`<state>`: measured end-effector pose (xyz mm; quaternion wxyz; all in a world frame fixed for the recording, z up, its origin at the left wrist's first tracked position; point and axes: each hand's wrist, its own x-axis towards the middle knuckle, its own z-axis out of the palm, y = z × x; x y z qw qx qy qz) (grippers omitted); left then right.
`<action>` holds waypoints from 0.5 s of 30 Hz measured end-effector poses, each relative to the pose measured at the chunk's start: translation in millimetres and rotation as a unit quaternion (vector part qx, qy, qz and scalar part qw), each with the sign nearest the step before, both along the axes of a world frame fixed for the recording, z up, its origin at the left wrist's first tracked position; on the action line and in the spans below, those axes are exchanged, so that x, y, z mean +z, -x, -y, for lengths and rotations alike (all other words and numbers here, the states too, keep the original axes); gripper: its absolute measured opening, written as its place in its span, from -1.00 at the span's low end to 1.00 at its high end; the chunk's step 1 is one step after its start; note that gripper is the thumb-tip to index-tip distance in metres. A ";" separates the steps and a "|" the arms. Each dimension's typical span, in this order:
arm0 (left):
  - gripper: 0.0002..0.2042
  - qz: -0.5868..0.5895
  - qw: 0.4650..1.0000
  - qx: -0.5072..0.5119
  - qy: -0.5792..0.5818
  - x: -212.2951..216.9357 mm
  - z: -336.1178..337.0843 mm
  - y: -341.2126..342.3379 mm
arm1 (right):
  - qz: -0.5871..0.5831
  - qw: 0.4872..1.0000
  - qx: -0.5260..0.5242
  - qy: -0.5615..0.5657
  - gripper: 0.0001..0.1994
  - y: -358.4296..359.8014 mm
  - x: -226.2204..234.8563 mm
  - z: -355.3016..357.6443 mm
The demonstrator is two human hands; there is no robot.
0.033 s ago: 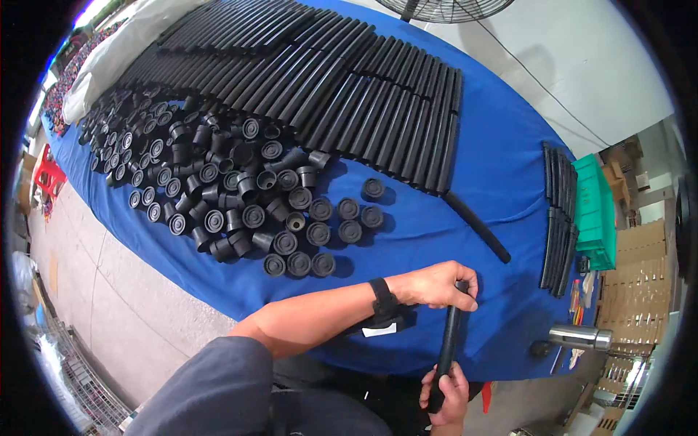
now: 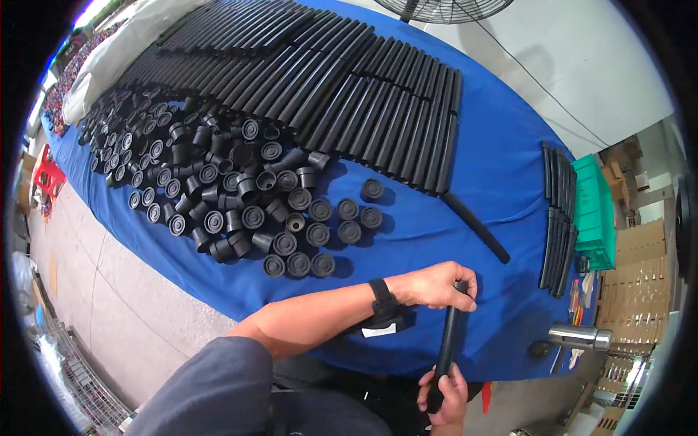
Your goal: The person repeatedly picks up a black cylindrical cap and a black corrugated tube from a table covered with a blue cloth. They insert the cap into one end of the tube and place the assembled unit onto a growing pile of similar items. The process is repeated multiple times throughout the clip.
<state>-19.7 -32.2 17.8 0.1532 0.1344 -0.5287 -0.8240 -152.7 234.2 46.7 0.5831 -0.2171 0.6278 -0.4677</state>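
Observation:
A black foam-like tube (image 2: pixel 450 338) stands out in front of me over the near edge of the blue cloth. My left hand (image 2: pixel 436 284) is closed on its upper end, fingers bent over the tip. Lower down, my right hand (image 2: pixel 454 398) wraps its fingers round the other end. Whether a cap sits under the left fingers is hidden. Another black tube (image 2: pixel 477 227) lies alone on the cloth beyond my left hand. To the left are many black round caps (image 2: pixel 252 216), some heaped, some standing flat with ringed tops up.
Rows of black tubes (image 2: pixel 342 80) cover the far part of the blue-covered table (image 2: pixel 502 138). At the right stand a smaller stack of tubes (image 2: pixel 558 218), a green crate (image 2: pixel 596 211) and a metal cylinder (image 2: pixel 579 336). A fan (image 2: pixel 458 9) is at the far edge.

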 end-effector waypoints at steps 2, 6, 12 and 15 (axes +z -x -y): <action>-0.78 -0.018 1.000 0.000 0.002 2.0 -0.3 1.0 | 0.057 0.998 -0.001 -0.006 -0.44 1.2 3.0 0.2; -0.78 -0.019 1.000 0.003 0.002 -2.5 -1.5 0.9 | 0.081 0.995 -0.019 -0.056 -0.44 4.2 -2.4 1.4; -0.79 -0.019 1.000 0.002 0.005 0.1 -1.9 1.8 | 0.039 0.999 0.037 0.003 -0.48 -2.8 3.3 3.0; -0.79 -0.031 0.999 0.012 0.000 -0.4 -1.1 -1.0 | 0.113 0.993 -0.007 -0.023 -0.43 -6.4 7.0 9.2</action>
